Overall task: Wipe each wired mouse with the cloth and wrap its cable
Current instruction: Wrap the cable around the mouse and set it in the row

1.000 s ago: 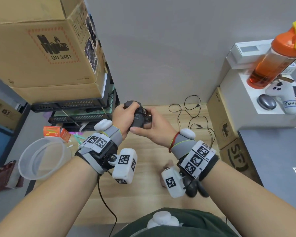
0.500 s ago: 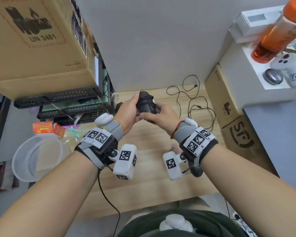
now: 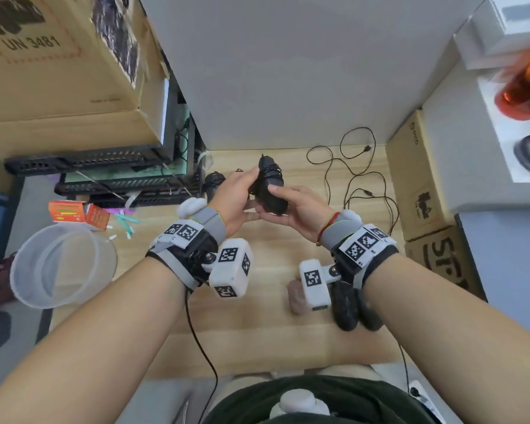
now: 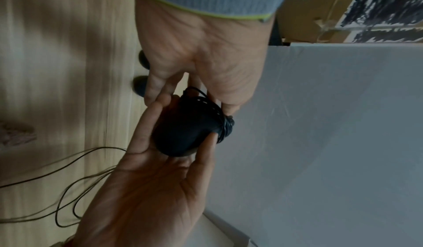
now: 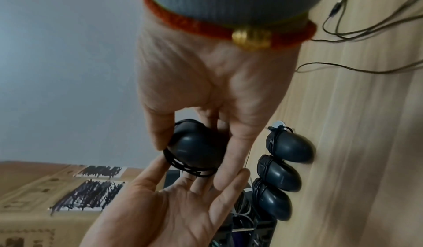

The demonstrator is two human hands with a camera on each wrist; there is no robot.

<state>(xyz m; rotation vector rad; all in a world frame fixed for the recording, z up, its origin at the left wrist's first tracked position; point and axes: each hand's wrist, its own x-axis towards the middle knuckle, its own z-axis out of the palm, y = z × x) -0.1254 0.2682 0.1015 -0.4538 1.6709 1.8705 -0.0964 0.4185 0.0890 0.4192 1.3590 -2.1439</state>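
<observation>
Above the wooden table (image 3: 257, 338), both hands hold a black wired mouse (image 3: 271, 188) with its cable wound round its front. My right hand (image 3: 277, 198) pinches its body (image 5: 196, 149) between thumb and fingers. My left hand (image 3: 250, 183) holds the cable-wound front, thumb on the coil (image 4: 225, 124) and fingers underneath. Three other black mice with wrapped cables (image 5: 279, 173) lie in a row on the table by the left hand. A pinkish-brown cloth (image 3: 294, 296) lies below my right wrist, beside two more dark mice (image 3: 346, 307).
Loose thin cables (image 3: 358, 179) sprawl at the back right of the table. Cardboard boxes (image 3: 419, 185) stand at the right, black racks (image 3: 104, 172) and a large carton at the left. A clear plastic tub (image 3: 58, 267) sits off the left edge.
Both hands have carried the mouse farther from me, toward the wall. It has turned from crosswise to lengthwise, and the wound cable now shows at its far end.
</observation>
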